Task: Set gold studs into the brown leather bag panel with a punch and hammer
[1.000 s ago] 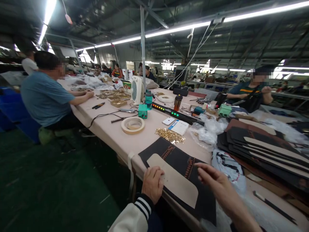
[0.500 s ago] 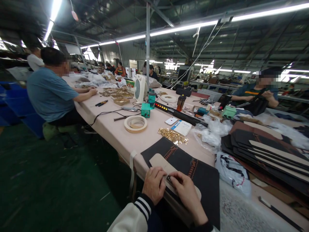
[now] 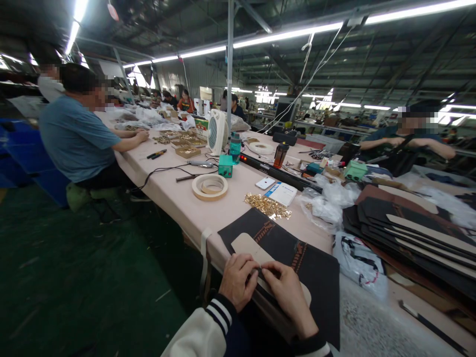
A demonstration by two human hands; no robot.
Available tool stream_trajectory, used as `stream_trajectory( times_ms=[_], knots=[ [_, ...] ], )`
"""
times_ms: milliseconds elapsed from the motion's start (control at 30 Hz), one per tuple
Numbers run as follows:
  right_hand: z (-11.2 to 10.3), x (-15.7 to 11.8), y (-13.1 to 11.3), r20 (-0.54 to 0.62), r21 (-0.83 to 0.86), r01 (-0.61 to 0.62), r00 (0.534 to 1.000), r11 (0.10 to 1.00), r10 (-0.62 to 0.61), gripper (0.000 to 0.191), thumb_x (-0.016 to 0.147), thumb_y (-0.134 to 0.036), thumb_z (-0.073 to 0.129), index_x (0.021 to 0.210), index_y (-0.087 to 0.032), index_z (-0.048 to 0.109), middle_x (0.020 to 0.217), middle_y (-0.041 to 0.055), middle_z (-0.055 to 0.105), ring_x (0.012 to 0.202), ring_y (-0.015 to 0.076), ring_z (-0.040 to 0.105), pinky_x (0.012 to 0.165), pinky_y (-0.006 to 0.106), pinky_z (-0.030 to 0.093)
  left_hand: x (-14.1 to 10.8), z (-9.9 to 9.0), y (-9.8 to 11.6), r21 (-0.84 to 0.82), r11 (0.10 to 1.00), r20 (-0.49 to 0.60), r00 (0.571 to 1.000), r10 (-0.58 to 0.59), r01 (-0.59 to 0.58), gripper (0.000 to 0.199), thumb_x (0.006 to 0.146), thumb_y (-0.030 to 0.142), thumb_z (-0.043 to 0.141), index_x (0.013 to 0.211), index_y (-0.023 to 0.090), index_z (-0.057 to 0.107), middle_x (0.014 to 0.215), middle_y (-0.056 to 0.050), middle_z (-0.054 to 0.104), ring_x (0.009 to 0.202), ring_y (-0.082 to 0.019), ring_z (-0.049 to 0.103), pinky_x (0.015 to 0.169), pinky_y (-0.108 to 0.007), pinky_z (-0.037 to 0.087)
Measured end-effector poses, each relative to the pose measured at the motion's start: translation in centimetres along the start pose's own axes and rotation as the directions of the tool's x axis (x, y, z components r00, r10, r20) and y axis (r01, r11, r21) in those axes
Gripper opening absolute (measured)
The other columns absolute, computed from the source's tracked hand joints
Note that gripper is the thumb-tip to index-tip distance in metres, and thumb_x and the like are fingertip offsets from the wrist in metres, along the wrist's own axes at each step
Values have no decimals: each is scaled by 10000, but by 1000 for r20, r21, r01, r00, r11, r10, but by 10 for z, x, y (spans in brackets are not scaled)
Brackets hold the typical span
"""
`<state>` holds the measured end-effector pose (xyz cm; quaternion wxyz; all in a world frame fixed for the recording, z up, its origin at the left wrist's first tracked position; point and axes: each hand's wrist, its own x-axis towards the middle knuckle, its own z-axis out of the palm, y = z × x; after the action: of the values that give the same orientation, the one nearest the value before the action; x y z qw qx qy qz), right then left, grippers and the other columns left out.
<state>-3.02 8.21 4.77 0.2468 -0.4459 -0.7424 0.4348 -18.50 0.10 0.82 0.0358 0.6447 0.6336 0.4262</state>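
Note:
A black fabric panel [image 3: 316, 270] with brown printed stripes lies at the table's near edge. A beige rounded strip [image 3: 247, 247] lies on top of it. My left hand [image 3: 236, 280] and my right hand [image 3: 284, 290] meet over the near end of the strip, fingertips pinched together on a small piece at its edge. What the fingers pinch is too small to make out. A heap of small gold metal fittings [image 3: 267, 206] sits just beyond the panel.
A stack of black panels with beige strips [image 3: 409, 223] fills the right. Tape roll [image 3: 209, 186], white fan [image 3: 216, 131], phone [image 3: 265, 183], booklet [image 3: 282, 193] and plastic bags [image 3: 327, 206] sit on the long table [image 3: 178, 198]. A person in blue [image 3: 74, 134] sits left; another [image 3: 405, 139] works right.
My right hand came down from above the panel to join my left hand at the strip's near end. The fingers have closed tighter together since half a second ago.

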Motion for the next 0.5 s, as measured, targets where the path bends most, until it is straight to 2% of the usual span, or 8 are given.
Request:
stream_trajectory(
  times_ms=[167,300,500],
  knots=[
    [-2,-4,1,14,-13,23,1000,1000,-23,254,876,-360,575,919,-243,797,939,33,799,915,267,725,867,352,506,1,0,1,-16,1000,-12,1000,-4,3,180,982,245,526,1058,240,689,1073,-69,641,1029,-256,556,937,-447,431],
    [-2,-7,0,9,-22,25,1000,999,-24,257,886,-369,566,922,-240,786,923,36,788,859,265,716,832,365,512,0,-2,2,-3,1000,-19,1000,-5,4,179,967,242,547,1072,243,693,1083,-70,647,1036,-257,565,939,-441,444],
    [0,-11,2,-70,-71,70,995,995,-75,235,884,-335,574,920,-235,784,935,61,777,893,272,706,854,381,507,1,-2,1,-20,1000,-21,1000,0,-1,190,979,230,554,1072,258,717,1048,-60,647,1005,-237,570,908,-415,461]
  ],
)
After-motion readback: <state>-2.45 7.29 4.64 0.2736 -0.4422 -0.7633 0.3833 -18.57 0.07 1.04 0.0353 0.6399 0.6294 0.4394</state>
